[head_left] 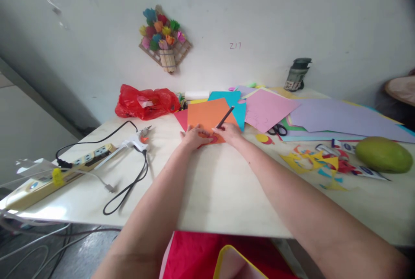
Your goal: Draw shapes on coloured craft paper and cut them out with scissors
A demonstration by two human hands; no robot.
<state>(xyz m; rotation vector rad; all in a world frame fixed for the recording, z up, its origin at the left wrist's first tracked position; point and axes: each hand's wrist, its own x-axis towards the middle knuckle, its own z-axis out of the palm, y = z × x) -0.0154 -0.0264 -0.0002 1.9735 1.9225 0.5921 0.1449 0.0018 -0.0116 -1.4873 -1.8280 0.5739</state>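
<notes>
An orange sheet of paper (207, 112) lies on the table in front of me, over teal and red sheets. Near its lower edge rests a small red paper disc (214, 139). My left hand (196, 136) lies on the sheet with its fingers spread, the fingertips touching the disc's left side. A dark pencil (225, 117) slants up to the right out of my right hand (229, 133), which is closed round its lower end. The pencil's tip is by the disc; my fingers partly hide it. Yellow and red paper rounds (264, 138) sit right of my right hand.
Black-handled scissors (278, 130) lie by the pink sheet (269, 108). Paper scraps (311, 160), glue tubes and a green mango (383, 154) are at right. A glue gun (139, 141), its cable and a power strip (74, 171) stand left. A red plastic bag (145, 103) sits behind.
</notes>
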